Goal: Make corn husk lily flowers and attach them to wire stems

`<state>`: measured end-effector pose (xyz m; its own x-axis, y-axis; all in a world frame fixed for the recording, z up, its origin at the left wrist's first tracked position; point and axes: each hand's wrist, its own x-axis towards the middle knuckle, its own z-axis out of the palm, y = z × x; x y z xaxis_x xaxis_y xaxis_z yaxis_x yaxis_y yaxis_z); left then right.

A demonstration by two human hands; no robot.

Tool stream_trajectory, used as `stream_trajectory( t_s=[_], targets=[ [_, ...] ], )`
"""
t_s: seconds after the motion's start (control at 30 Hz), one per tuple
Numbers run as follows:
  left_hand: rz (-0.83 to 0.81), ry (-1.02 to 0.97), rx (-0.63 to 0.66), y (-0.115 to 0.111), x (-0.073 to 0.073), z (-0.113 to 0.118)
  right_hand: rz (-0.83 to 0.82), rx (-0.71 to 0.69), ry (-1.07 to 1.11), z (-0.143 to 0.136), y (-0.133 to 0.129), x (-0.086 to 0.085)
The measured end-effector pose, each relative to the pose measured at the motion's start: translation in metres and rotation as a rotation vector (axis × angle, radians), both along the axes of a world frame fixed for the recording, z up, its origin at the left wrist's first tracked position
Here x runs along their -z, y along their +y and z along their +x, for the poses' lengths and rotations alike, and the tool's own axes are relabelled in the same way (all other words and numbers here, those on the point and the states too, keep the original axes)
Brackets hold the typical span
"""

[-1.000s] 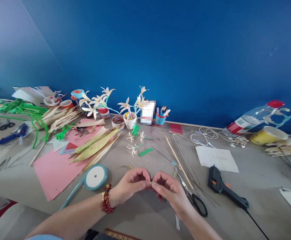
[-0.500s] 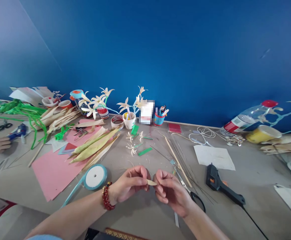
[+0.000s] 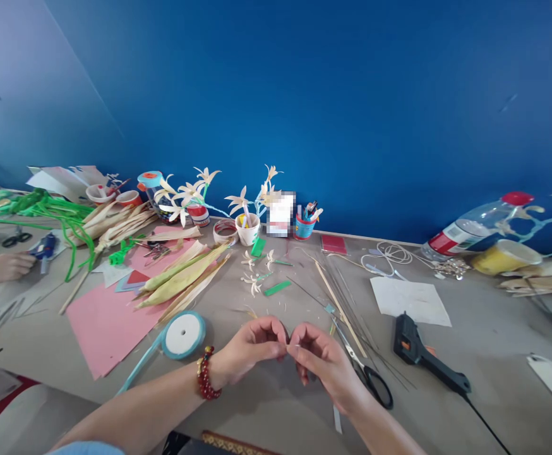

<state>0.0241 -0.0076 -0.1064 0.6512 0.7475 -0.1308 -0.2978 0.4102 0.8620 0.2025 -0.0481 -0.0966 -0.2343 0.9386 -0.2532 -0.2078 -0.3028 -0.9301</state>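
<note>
Wears, on left wrist (image 3: 216, 373) at about 7 o'clock, a bracelet (image 3: 204, 374) of small round beads, chiefly deep red and glossy, with gold-coloured ones near its 12 o'clock end. Appears multi-stranded; too small to count. Between 7 and 8 o'clock, at bottom edge, shows a light blue sleeve (image 3: 88, 448), visible only as a plain, softly curved strip. Has left forearm (image 3: 143, 404) bare from sleeve to bracelet. Toward 5 o'clock, has right forearm (image 3: 375, 420) bare up to right hand (image 3: 321, 354).
</note>
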Motion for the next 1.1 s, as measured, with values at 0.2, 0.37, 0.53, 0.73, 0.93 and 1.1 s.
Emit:
stream_trajectory(
  t_s=[0.2, 0.37, 0.53, 0.73, 0.93, 1.1],
  targets=[
    [-0.047, -0.073, -0.048, 0.0054, -0.0039, -0.0026, -0.053, 0.070, 0.125, 0.0065, 0.0015, -0.0021],
    [0.088, 0.074, -0.047, 0.0031, -0.0054, -0.0007, -0.041, 0.054, 0.021, 0.0039, 0.0026, -0.0008],
    [0.197, 0.162, -0.020, 0.0003, -0.0033, -0.0017, -0.026, 0.042, -0.032, 0.0010, 0.0023, 0.0017],
    [0.252, 0.198, -0.005, 0.0013, -0.0082, -0.0039, -0.063, 0.047, 0.024, 0.0069, 0.0025, 0.0002],
    [0.245, 0.130, -0.038, -0.0005, -0.0068, -0.0038, -0.128, 0.100, 0.221, 0.0077, 0.0047, 0.0013],
    [0.263, 0.136, -0.035, -0.0013, -0.0048, -0.0039, -0.091, 0.034, 0.184, 0.0037, 0.0035, -0.0004]
  ],
)
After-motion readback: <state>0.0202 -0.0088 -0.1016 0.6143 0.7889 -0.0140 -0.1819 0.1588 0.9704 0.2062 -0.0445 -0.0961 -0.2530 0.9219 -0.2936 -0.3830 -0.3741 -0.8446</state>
